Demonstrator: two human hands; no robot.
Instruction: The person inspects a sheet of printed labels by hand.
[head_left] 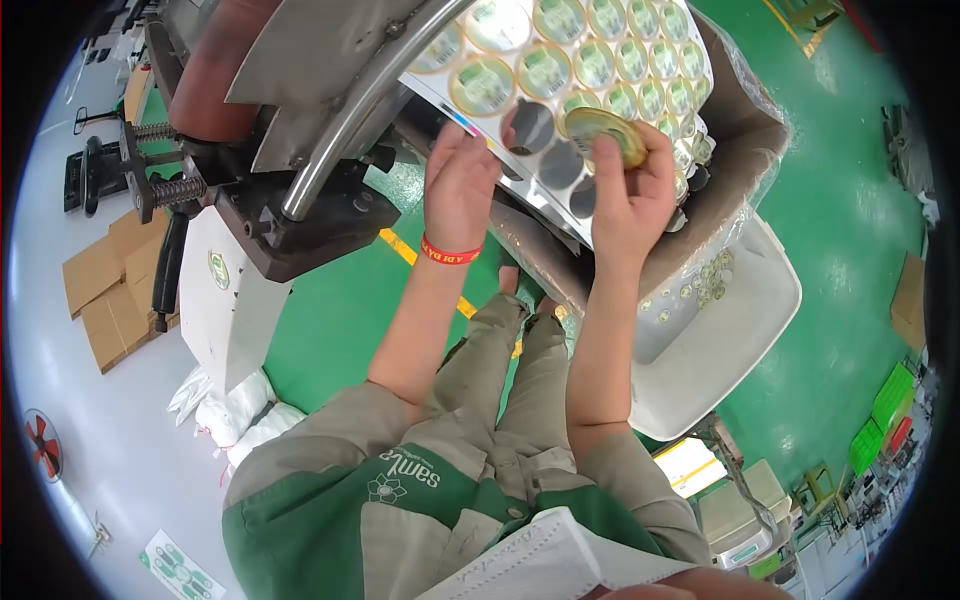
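Note:
A sheet printed with rows of round green-and-gold labels (545, 68) lies over an open cardboard box, with several round holes near its lower edge. My right hand (635, 185) holds a small stack of round labels (606, 136) between thumb and fingers, just above the sheet. At the sheet's lower left edge is my left hand (462, 180), its fingers bent around the edge and partly hidden, with a red band on the wrist.
The cardboard box (735, 165) has a plastic liner. Below it at the right stands a white tub (740, 345) with loose round pieces. A dark metal machine (300, 215) with a curved bar is close on the left. Flattened cardboard (120, 290) lies farther left.

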